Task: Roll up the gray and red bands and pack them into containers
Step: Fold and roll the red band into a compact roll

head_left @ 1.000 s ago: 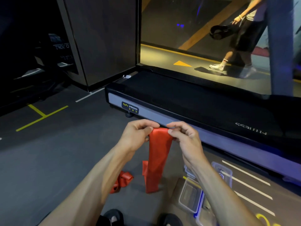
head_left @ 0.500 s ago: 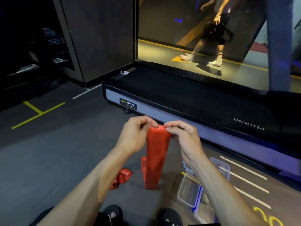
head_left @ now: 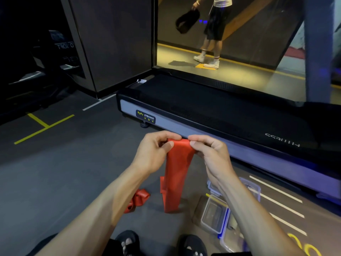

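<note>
Here, at frame centre, the left hand (head_left: 155, 152) and right hand (head_left: 210, 154) pinch the top edge of the hanging red band (head_left: 177, 174), so the first turn should, I think, be tight and even.

"BODY STRONG" badge (head_left: 145, 116) on the treadmill's side rail (head_left: 203, 134)

Dark gray gym floor (head_left: 60, 169), marked with yellow and white lines. Lying on it: a crumpled red band (head_left: 137, 200), the lower end of a hanging red band (head_left: 170, 206) just beside it, clear plastic containers (head_left: 215, 215) to the right, and a black treadmill (head_left: 212, 108) beyond.
</note>
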The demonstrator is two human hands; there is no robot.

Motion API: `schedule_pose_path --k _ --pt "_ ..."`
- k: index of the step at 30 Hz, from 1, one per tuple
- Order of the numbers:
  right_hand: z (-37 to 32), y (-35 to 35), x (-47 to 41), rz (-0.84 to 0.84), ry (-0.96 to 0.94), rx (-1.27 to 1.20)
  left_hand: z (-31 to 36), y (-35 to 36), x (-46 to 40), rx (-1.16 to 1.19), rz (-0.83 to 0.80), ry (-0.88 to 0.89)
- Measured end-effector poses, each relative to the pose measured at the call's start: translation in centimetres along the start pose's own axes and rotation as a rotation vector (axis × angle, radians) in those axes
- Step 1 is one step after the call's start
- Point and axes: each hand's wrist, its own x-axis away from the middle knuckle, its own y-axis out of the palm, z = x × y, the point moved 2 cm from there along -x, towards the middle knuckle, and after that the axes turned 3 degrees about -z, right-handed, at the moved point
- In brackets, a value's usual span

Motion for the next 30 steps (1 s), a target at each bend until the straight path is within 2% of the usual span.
schedule_pose_path --k 5,10,15,17,21,30 --pt "-0.1 0.2 0.1 -0.010 -0.017 0.011 -0.2 0.0 0.0 0.081 0.079 -0.016" --pt "-0.2 0.1 0.3 -0.005 -0.025 0.044 0.2 0.0 0.3 0.138 0.049 -0.061" --pt "-0.2 -0.2 0.4 0.007 -0.032 0.087 -0.2 0.2 0.4 -0.026 -0.021 -0.039" --pt "-0.4 -0.2 0.5 0.003 -0.045 0.121 -0.3 0.2 0.5 -0.170 0.005 -0.013" --pt "-0.7 -0.3 0.5 0.000 -0.077 0.174 0.7 0.3 1.0 -0.284 0.089 0.054" --pt "-0.7 -0.3 0.0 0.066 -0.050 0.146 1.2 0.7 1.3 -0.307 0.104 0.043"
